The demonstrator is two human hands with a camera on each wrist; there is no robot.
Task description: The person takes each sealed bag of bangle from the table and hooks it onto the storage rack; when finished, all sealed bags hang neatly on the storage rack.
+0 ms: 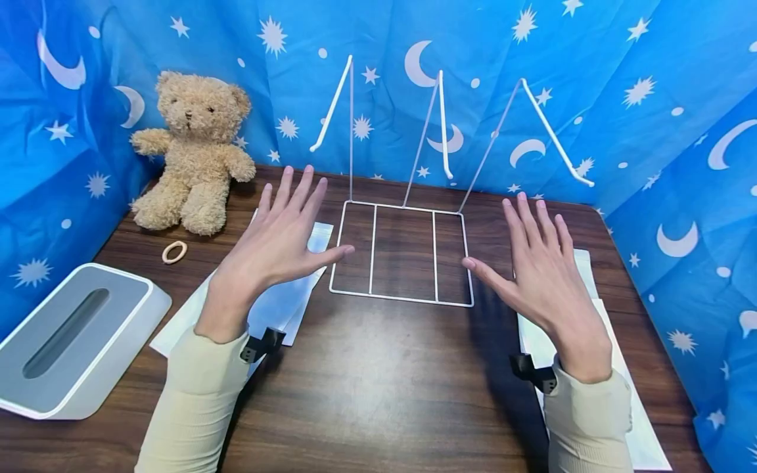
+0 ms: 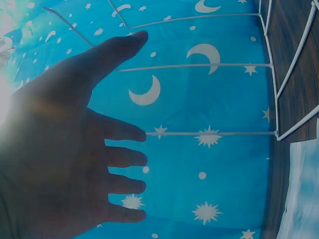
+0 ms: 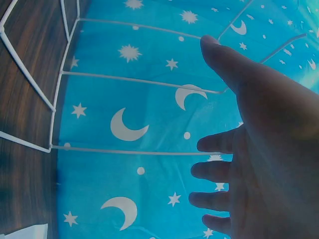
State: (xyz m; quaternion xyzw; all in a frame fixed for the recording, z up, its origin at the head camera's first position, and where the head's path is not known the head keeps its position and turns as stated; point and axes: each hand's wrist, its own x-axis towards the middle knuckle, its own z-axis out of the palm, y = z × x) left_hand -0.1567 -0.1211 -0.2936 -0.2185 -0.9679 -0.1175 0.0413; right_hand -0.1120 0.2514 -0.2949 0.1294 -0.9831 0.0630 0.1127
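Both hands are raised with straight, spread fingers, one on each side of a white wire rack point(image 1: 434, 256). My left hand point(image 1: 275, 243) hangs over a bluish plastic packet on the left, its thumb reaching toward the rack's left edge. My right hand point(image 1: 541, 276) is above pale packets on the right, the thumb pointing at the rack's right edge. Neither holds anything. The rack has a flat barred base and three uprights with slanting arms at the top. In the left wrist view the left hand point(image 2: 55, 149) appears dark against the curtain; so does the right hand point(image 3: 274, 144) in the right wrist view.
A teddy bear point(image 1: 198, 151) sits at the back left, with a small wooden ring point(image 1: 174, 252) before it. A white-and-grey tissue box point(image 1: 127, 355) stands at the left edge. Plastic packets point(image 1: 290, 315) lie left, white packets point(image 1: 621, 368) right. A blue star-and-moon curtain point(image 1: 390, 33) encloses the wooden table point(image 1: 378, 387).
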